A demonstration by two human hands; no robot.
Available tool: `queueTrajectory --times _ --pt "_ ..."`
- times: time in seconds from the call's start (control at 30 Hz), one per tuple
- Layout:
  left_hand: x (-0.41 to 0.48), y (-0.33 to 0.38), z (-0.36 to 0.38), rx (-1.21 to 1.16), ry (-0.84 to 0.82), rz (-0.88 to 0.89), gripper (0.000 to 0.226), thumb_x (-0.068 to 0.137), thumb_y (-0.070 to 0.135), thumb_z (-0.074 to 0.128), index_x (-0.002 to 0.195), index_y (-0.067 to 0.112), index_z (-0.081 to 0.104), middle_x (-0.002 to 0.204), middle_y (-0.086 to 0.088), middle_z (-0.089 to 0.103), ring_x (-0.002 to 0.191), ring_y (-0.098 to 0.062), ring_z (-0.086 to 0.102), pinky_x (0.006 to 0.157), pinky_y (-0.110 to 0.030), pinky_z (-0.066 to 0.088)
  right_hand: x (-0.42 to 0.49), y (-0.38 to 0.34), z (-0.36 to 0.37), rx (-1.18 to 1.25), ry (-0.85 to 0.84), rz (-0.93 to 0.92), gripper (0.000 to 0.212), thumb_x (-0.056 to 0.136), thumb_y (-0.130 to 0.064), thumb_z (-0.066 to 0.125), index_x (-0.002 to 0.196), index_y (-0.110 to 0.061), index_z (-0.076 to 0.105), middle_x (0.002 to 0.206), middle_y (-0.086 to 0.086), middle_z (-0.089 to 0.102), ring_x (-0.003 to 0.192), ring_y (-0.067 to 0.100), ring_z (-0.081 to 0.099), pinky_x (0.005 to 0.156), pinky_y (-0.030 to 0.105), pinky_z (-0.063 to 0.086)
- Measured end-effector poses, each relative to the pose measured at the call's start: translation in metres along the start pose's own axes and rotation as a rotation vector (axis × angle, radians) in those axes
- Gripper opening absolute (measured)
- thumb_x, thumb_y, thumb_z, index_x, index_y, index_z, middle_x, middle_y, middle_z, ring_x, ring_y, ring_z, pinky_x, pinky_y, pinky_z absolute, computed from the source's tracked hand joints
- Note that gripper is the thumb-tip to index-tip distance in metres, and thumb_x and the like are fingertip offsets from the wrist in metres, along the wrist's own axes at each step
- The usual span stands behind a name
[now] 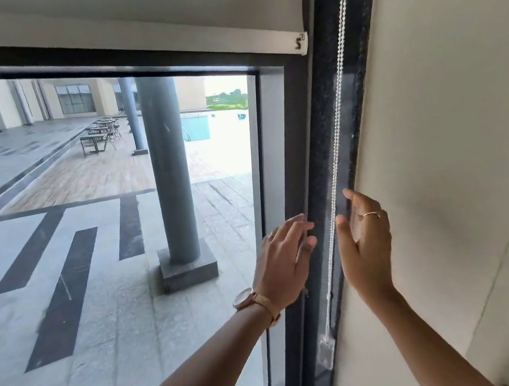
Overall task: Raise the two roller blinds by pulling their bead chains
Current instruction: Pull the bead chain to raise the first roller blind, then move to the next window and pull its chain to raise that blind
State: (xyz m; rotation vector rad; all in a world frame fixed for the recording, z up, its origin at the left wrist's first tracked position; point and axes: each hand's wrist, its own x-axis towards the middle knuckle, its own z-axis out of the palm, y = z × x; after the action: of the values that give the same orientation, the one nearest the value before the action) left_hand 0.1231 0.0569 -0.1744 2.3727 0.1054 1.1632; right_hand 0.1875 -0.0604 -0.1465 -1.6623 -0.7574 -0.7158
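Observation:
A white bead chain [337, 103] hangs as a double strand down the dark window frame, ending at a clear holder [327, 353] low on the frame. The pale roller blind [118, 17] is raised, and its bottom bar crosses the top of the window. My left hand [285, 261], with a watch on its wrist, is just left of the chain with fingers spread, holding nothing. My right hand [363, 239], wearing a ring, is just right of the chain with its fingers apart and also holding nothing. Both hands flank the chain without gripping it.
A cream wall or blind surface [453, 128] fills the right side. Through the glass [86, 236] I see a paved terrace, a grey pillar [171, 172], chairs and a pool. The dark frame [303, 151] stands between glass and wall.

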Motion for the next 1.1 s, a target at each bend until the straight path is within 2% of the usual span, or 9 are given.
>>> queueTrajectory --times 0.13,0.2,0.37,0.43,0.53,0.67,0.8,0.93,1.1 --pt "-0.050 -0.019 -0.057 0.282 0.012 0.107 0.035 0.093 0.038 0.044 0.120 0.018 0.056 0.140 -0.006 0.051 0.128 -0.021 0.048 0.104 -0.034 0.038 -0.048 -0.037 0.012 -0.094 -0.127 -0.073 0.043 0.093 -0.029 0.044 0.133 -0.016 0.047 0.135 0.007 0.056 0.126 0.020 0.049 0.105 0.028 0.038" --pt "-0.078 -0.034 -0.095 0.415 0.006 0.115 0.039 0.093 0.040 0.043 0.125 0.019 0.053 0.145 -0.007 0.045 0.135 -0.023 0.039 0.112 -0.036 0.028 -0.073 -0.063 0.024 -0.120 -0.217 -0.116 0.043 0.093 -0.029 0.043 0.134 -0.015 0.046 0.137 0.006 0.054 0.128 0.020 0.047 0.107 0.028 0.036" --pt "-0.154 -0.065 -0.212 0.660 0.000 0.007 0.054 0.091 0.039 0.050 0.139 0.021 0.037 0.155 -0.004 0.023 0.144 -0.022 0.018 0.119 -0.040 0.014 -0.142 -0.143 0.072 -0.067 -0.328 -0.154 0.045 0.095 -0.029 0.040 0.136 -0.011 0.043 0.140 0.008 0.049 0.133 0.020 0.041 0.113 0.036 0.033" --pt "-0.188 -0.075 -0.266 0.709 -0.023 -0.038 0.057 0.092 0.039 0.045 0.143 0.019 0.030 0.156 -0.005 0.018 0.146 -0.022 0.013 0.120 -0.040 0.013 -0.179 -0.182 0.096 -0.007 -0.369 -0.134 0.044 0.096 -0.027 0.041 0.137 -0.011 0.042 0.141 0.006 0.048 0.136 0.018 0.038 0.115 0.028 0.027" --pt "-0.250 -0.091 -0.357 0.736 -0.043 -0.093 0.059 0.093 0.039 0.043 0.145 0.018 0.025 0.157 -0.005 0.018 0.146 -0.019 0.011 0.120 -0.035 0.012 -0.249 -0.255 0.137 0.113 -0.466 -0.117 0.044 0.096 -0.027 0.041 0.137 -0.011 0.042 0.141 0.007 0.048 0.136 0.017 0.037 0.114 0.016 0.019" --pt "-0.340 -0.107 -0.461 0.780 -0.038 -0.218 0.060 0.093 0.037 0.046 0.145 0.014 0.026 0.156 -0.006 0.022 0.145 -0.019 0.015 0.119 -0.038 0.020 -0.336 -0.352 0.183 0.252 -0.614 -0.147 0.046 0.095 -0.029 0.039 0.138 -0.011 0.041 0.142 0.008 0.047 0.136 0.019 0.036 0.113 0.024 0.025" --pt "-0.414 -0.108 -0.549 0.889 0.020 -0.354 0.059 0.094 0.038 0.043 0.145 0.015 0.025 0.156 -0.004 0.022 0.145 -0.017 0.015 0.119 -0.037 0.019 -0.389 -0.442 0.213 0.375 -0.720 -0.197 0.047 0.095 -0.029 0.039 0.139 -0.011 0.041 0.144 0.008 0.046 0.137 0.019 0.036 0.112 0.025 0.025" --pt "-0.469 -0.103 -0.620 0.972 0.142 -0.493 0.054 0.096 0.040 0.038 0.143 0.015 0.030 0.154 -0.006 0.029 0.145 -0.018 0.017 0.119 -0.038 0.019 -0.433 -0.514 0.234 0.442 -0.828 -0.284 0.050 0.094 -0.034 0.040 0.140 -0.013 0.038 0.144 0.008 0.045 0.138 0.020 0.035 0.113 0.034 0.030" --pt "-0.535 -0.099 -0.694 1.036 0.292 -0.674 0.050 0.096 0.040 0.036 0.138 0.013 0.040 0.147 -0.007 0.041 0.142 -0.022 0.027 0.116 -0.040 0.025 -0.493 -0.592 0.263 0.510 -1.006 -0.415 0.053 0.093 -0.037 0.038 0.140 -0.013 0.038 0.146 0.006 0.044 0.139 0.019 0.033 0.114 0.034 0.029"
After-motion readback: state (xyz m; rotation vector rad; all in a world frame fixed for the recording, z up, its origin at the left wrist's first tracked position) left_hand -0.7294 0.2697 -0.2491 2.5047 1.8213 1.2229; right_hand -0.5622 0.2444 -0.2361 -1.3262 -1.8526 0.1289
